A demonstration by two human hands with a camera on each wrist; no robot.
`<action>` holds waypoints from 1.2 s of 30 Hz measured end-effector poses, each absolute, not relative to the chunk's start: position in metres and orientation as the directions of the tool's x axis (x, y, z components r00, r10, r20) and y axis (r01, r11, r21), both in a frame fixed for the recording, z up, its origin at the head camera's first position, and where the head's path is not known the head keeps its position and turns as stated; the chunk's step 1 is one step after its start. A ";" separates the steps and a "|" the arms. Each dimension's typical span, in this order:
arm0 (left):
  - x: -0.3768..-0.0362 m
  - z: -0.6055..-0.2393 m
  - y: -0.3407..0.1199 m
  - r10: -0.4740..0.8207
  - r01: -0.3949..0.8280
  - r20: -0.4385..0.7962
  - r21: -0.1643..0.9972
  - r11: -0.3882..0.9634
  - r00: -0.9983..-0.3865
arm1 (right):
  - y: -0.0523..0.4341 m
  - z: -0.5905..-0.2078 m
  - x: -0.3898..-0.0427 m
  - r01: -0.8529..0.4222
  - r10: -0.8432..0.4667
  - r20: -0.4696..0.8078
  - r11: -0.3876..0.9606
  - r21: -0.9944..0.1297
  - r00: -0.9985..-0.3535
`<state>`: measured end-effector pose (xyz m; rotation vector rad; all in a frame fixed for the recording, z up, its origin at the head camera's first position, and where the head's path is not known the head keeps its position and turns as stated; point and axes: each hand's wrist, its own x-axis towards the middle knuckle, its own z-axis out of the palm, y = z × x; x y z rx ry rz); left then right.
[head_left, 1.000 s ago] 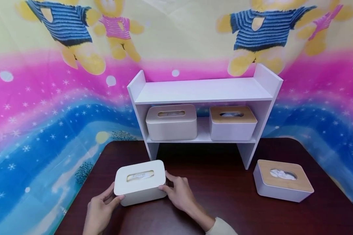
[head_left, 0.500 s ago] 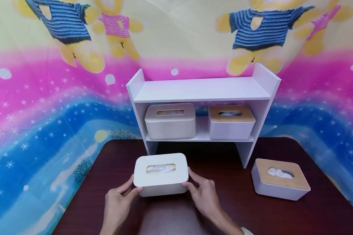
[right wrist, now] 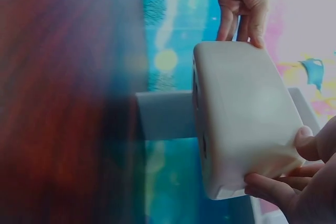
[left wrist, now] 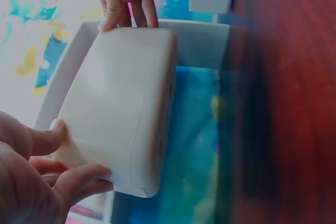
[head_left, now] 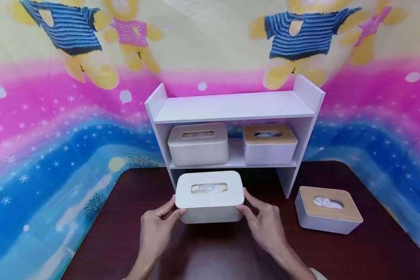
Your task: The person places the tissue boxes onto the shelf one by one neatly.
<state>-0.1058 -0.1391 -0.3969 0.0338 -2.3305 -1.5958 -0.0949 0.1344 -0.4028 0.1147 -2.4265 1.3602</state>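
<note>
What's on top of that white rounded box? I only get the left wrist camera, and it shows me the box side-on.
Observer: The white rounded plastic tissue box has an oval slot in its lid, with grey lettering showing through.
Operator: Is anything inside the white shelf behind it?
Observer: Yes. On the lower board of the white shelf unit stand a beige rounded tissue box on the left and a white tissue box with a wooden lid on the right.
Operator: What's that white blob past the other hand?
Observer: Another white box with a wooden lid, standing on the dark brown table, with white tissue poking out of its slot.
</note>
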 end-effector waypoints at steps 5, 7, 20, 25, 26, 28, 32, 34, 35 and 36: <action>-0.111 -0.379 -0.134 -0.174 0.200 0.289 0.893 0.402 -0.941 | 0.142 -0.384 -0.097 -0.237 0.092 0.345 0.565 -0.791 -0.934; -0.112 -0.372 -0.133 -0.167 0.215 0.303 0.889 0.404 -0.938 | 0.144 -0.377 -0.098 -0.245 0.084 0.353 0.571 -0.783 -0.932; -0.119 -0.338 -0.134 -0.150 0.248 0.327 0.886 0.392 -0.933 | 0.148 -0.338 -0.108 -0.317 0.024 0.402 0.572 -0.756 -0.915; -0.119 -0.326 -0.136 -0.145 0.252 0.332 0.881 0.400 -0.932 | 0.149 -0.326 -0.111 -0.344 0.005 0.429 0.589 -0.731 -0.903; -0.119 -0.324 -0.136 -0.145 0.252 0.333 0.879 0.405 -0.932 | 0.149 -0.324 -0.112 -0.347 0.003 0.432 0.591 -0.729 -0.902; -0.120 -0.319 -0.137 -0.148 0.249 0.337 0.873 0.420 -0.930 | 0.148 -0.319 -0.113 -0.357 -0.001 0.443 0.593 -0.722 -0.897; -0.122 -0.309 -0.139 -0.161 0.243 0.341 0.866 0.438 -0.926 | 0.147 -0.309 -0.115 -0.369 -0.008 0.451 0.589 -0.719 -0.893; -0.123 -0.304 -0.140 -0.159 0.249 0.347 0.863 0.439 -0.924 | 0.147 -0.304 -0.116 -0.371 -0.017 0.448 0.590 -0.717 -0.894; -0.124 -0.302 -0.141 -0.155 0.255 0.352 0.862 0.438 -0.923 | 0.147 -0.301 -0.117 -0.373 -0.024 0.446 0.589 -0.717 -0.895; -0.125 -0.300 -0.141 -0.151 0.262 0.357 0.860 0.438 -0.922 | 0.147 -0.298 -0.117 -0.372 -0.031 0.441 0.593 -0.714 -0.897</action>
